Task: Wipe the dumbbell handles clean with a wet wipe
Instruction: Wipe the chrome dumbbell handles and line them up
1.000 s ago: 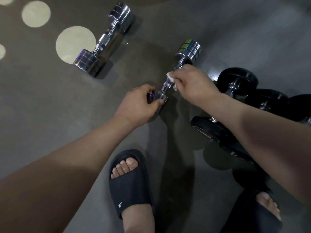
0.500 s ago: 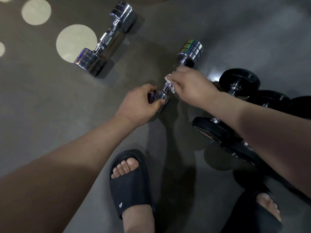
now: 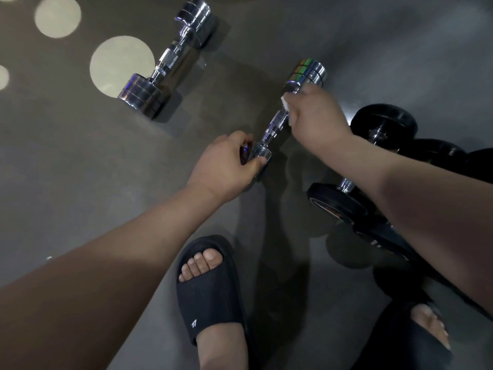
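A chrome dumbbell (image 3: 309, 73) lies slanted on the grey floor in the middle of the view. My left hand (image 3: 226, 166) grips its near head. My right hand (image 3: 317, 118) holds a white wet wipe (image 3: 286, 102) pressed round the far end of the knurled handle (image 3: 276, 124), close to the far head. Most of the wipe is hidden under my fingers. A second chrome dumbbell (image 3: 165, 62) lies apart at the upper left, untouched.
Several black dumbbells (image 3: 384, 124) are stacked at the right, partly under my right forearm. My feet in black slides (image 3: 210, 297) stand at the bottom. Pale round spots (image 3: 121, 65) mark the floor at the upper left.
My right hand has slid the wipe up the handle from near the lower head towards the far head. The left hand kept its grip on the near head.
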Action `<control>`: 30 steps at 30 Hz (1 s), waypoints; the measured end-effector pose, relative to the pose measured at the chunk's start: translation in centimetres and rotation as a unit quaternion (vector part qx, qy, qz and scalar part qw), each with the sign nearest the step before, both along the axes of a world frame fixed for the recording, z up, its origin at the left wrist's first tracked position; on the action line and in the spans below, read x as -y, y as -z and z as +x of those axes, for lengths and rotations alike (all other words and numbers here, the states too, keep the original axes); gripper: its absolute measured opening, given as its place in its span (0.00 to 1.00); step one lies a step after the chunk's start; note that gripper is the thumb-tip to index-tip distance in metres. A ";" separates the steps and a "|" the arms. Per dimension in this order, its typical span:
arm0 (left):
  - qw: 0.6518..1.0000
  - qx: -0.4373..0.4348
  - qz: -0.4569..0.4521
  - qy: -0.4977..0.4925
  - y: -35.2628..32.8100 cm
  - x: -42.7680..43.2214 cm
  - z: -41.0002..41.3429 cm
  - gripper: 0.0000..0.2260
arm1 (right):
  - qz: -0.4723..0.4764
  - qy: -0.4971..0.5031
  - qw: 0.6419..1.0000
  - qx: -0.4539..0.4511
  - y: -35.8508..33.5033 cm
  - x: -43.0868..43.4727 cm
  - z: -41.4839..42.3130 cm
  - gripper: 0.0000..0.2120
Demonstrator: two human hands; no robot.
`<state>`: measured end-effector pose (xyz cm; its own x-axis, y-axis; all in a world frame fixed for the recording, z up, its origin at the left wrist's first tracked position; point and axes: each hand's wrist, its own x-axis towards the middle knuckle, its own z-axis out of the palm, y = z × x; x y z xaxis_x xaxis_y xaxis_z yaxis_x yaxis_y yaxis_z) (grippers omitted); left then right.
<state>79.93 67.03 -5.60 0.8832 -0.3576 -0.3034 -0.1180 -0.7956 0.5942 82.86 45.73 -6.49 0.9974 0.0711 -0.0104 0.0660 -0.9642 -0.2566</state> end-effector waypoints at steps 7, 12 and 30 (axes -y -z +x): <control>1.000 -0.005 -0.005 -0.012 0.3 -0.2 0.1 0.23 | 0.068 -0.131 0.987 -0.056 -0.4 -1.0 -1.9 0.12; 1.000 -0.007 -0.008 -0.015 0.4 -0.3 0.1 0.23 | 0.073 0.001 0.997 -0.008 -0.4 -1.5 -1.2 0.15; 0.999 -0.029 -0.013 -0.033 0.1 -0.6 0.3 0.20 | 0.090 0.001 0.996 -0.006 0.4 -0.8 -1.0 0.11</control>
<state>80.25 67.62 -5.67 0.8868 -0.3070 -0.3455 -0.0304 -0.7846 0.6192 81.81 46.53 -6.92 0.9974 0.0714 -0.0088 0.0608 -0.9029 -0.4254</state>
